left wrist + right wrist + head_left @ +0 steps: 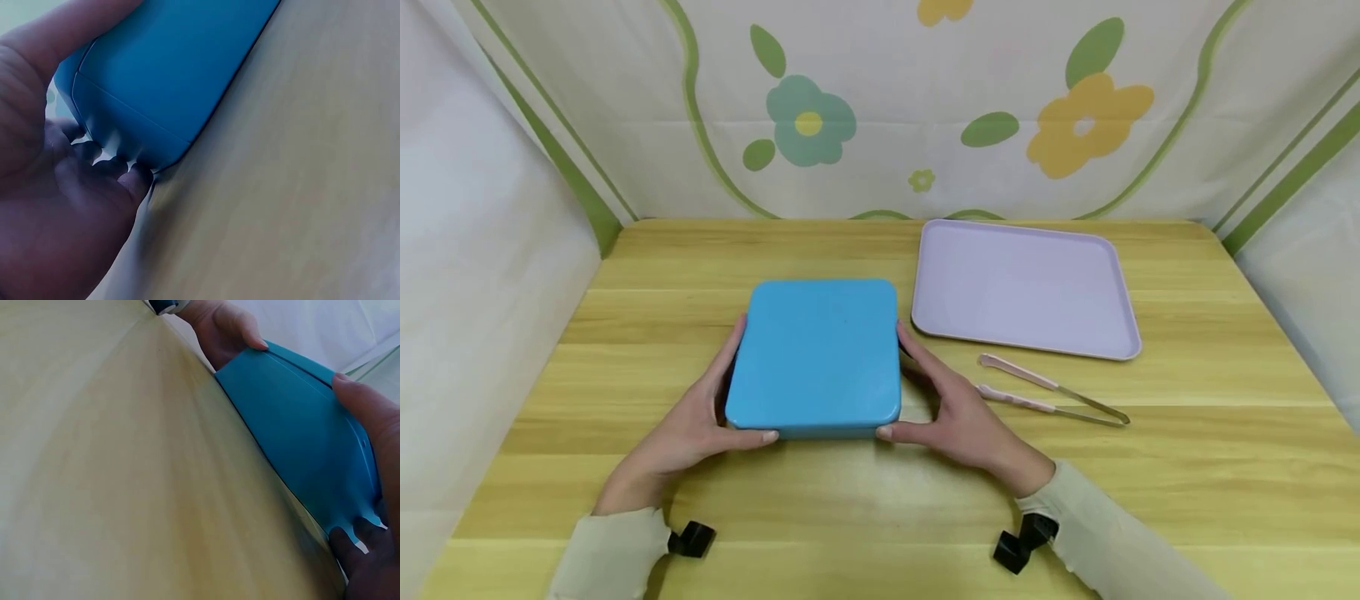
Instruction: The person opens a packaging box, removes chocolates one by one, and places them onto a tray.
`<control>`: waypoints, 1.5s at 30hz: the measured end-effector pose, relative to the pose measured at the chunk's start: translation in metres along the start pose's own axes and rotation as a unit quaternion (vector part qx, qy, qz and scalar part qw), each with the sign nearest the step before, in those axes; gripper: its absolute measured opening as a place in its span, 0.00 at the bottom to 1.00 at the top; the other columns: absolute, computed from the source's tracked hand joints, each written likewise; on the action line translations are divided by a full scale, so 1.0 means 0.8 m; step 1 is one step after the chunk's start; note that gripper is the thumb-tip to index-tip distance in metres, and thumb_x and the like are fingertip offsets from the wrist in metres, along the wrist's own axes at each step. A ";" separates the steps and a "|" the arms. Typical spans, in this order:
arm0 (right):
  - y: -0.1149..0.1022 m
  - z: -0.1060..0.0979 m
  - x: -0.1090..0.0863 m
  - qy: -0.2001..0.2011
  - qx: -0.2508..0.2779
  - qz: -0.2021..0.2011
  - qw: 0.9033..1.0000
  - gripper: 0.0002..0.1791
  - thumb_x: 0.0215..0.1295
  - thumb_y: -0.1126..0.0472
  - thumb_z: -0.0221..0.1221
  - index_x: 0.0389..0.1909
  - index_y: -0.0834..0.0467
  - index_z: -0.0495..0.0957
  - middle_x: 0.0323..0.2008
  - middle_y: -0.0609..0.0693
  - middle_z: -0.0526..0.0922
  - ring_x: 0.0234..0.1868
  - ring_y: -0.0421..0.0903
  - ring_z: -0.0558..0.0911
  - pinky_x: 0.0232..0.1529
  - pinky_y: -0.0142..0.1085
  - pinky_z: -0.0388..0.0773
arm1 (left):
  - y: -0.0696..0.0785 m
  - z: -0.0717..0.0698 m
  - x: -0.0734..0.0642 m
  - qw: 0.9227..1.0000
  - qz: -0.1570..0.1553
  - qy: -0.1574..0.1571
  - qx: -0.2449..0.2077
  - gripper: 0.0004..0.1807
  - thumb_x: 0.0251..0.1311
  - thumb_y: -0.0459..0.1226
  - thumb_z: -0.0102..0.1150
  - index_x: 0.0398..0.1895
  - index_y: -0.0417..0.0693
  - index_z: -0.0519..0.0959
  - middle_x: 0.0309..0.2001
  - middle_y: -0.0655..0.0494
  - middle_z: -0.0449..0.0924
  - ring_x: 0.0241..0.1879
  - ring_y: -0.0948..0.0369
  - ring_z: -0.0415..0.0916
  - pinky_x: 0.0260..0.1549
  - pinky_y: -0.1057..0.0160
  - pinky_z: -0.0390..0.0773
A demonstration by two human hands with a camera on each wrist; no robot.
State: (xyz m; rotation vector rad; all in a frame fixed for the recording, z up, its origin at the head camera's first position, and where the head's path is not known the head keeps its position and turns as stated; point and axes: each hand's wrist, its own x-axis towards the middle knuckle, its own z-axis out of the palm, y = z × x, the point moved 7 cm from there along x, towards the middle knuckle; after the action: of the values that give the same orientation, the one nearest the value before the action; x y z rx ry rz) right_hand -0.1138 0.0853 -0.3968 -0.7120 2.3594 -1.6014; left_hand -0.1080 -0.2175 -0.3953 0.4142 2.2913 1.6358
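Observation:
A blue lidded box (818, 357) with rounded corners lies level on the wooden table in the head view. My left hand (688, 427) holds its left side, thumb along the front face and fingers against the side wall. On the opposite side my right hand (964, 419) grips the box the same way, its thumb at the front right corner. The left wrist view shows the fingertips (139, 178) low on the box wall, right at the table surface. A thin seam below the lid (300, 365) runs along the box in the right wrist view. What is inside stays hidden.
A pale purple tray (1026, 287) lies at the back right. Between it and my right forearm is a pair of tongs (1052, 392) with pink handles, its arms spread. The wooden table (850, 517) ends at a flower-patterned cloth (887, 108) behind.

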 end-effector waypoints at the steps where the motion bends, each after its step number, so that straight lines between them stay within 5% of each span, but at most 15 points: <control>1: 0.001 0.000 0.000 -0.001 0.001 -0.001 1.000 0.68 0.58 0.51 0.81 0.88 0.32 0.42 0.87 0.34 0.52 0.84 0.44 0.63 0.85 0.54 0.60 | 0.000 0.000 -0.001 1.000 -0.002 0.000 0.000 0.77 0.55 0.30 0.81 0.87 0.81 0.30 0.90 0.60 0.27 0.86 0.39 0.39 0.63 0.82 0.67; 16: 0.003 -0.001 0.001 -0.002 0.009 0.000 1.000 0.68 0.59 0.52 0.81 0.88 0.31 0.42 0.86 0.35 0.53 0.84 0.45 0.64 0.84 0.54 0.61 | -0.003 0.003 -0.002 1.000 -0.011 0.008 -0.025 0.77 0.54 0.28 0.81 0.88 0.76 0.31 0.90 0.62 0.30 0.86 0.41 0.39 0.63 0.82 0.69; 27: -0.001 -0.003 0.002 -0.006 -0.007 -0.020 1.000 0.68 0.60 0.56 0.80 0.89 0.36 0.41 0.88 0.37 0.45 0.87 0.46 0.56 0.85 0.30 0.52 | 0.000 0.005 -0.001 1.000 -0.010 0.003 -0.024 0.75 0.57 0.29 0.80 0.87 0.80 0.31 0.90 0.65 0.27 0.87 0.42 0.31 0.65 0.87 0.61; 35: 0.000 -0.001 0.002 -0.009 -0.026 -0.025 0.999 0.67 0.64 0.56 0.77 0.89 0.37 0.37 0.89 0.39 0.41 0.88 0.47 0.51 0.86 0.34 0.50 | 0.006 0.005 0.000 1.000 0.004 0.004 -0.030 0.73 0.59 0.27 0.78 0.89 0.73 0.32 0.90 0.58 0.28 0.87 0.41 0.36 0.65 0.83 0.68; 42: 0.002 -0.003 0.003 -0.001 -0.047 -0.011 0.999 0.56 0.74 0.55 0.69 0.89 0.37 0.40 0.89 0.39 0.40 0.89 0.48 0.46 0.88 0.54 0.49 | 0.008 -0.004 0.000 0.996 0.038 0.031 -0.078 0.61 0.67 0.21 0.66 0.90 0.63 0.40 0.90 0.45 0.40 0.77 0.76 0.62 0.66 0.79 0.75; 45: 0.004 -0.003 0.003 0.002 -0.037 0.000 0.999 0.57 0.73 0.54 0.70 0.89 0.35 0.40 0.89 0.37 0.41 0.88 0.46 0.50 0.88 0.53 0.51 | 0.009 -0.003 0.000 0.996 0.042 0.027 -0.076 0.61 0.65 0.21 0.68 0.90 0.63 0.42 0.90 0.48 0.42 0.78 0.77 0.61 0.67 0.79 0.75</control>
State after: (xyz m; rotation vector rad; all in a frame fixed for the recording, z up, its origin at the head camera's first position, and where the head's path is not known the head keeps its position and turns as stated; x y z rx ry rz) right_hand -0.1176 0.0874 -0.3985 -0.7238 2.4328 -1.5244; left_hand -0.1083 -0.2171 -0.3879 0.4410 2.1939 1.8697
